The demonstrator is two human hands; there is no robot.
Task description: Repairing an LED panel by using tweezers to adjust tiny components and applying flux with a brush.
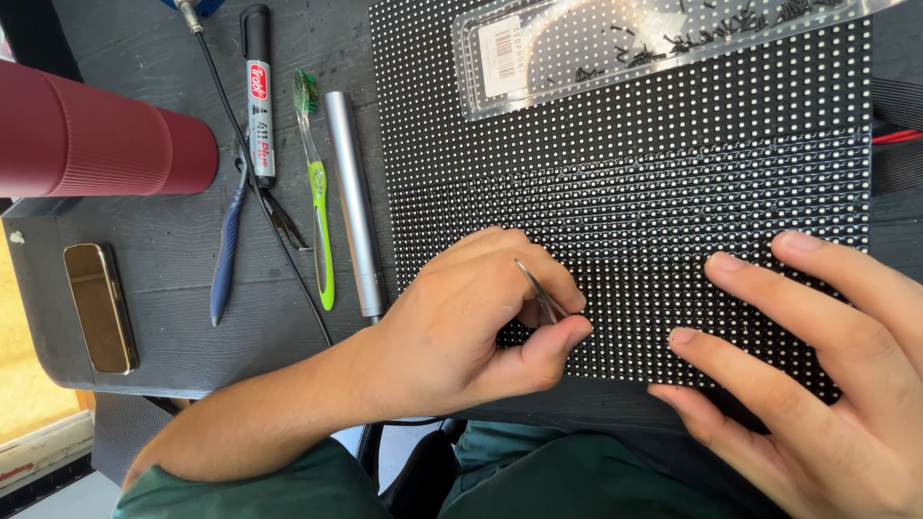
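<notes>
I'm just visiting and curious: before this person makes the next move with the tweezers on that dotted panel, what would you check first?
1. Tweezers gripped firmly in the left hand: ok, pinched between thumb and fingers.
2. Tweezer tips on the right dot: cannot tell, tips hidden behind the thumb.
3. LED panel held steady: ok, right hand fingers rest flat on it.
4. Spare parts within reach: ok, clear plastic tray lies on the panel's far edge.
5. Side tools clear of the panel: ok, marker, toothbrush and metal pen-shaped tool lie beside it.
</notes>
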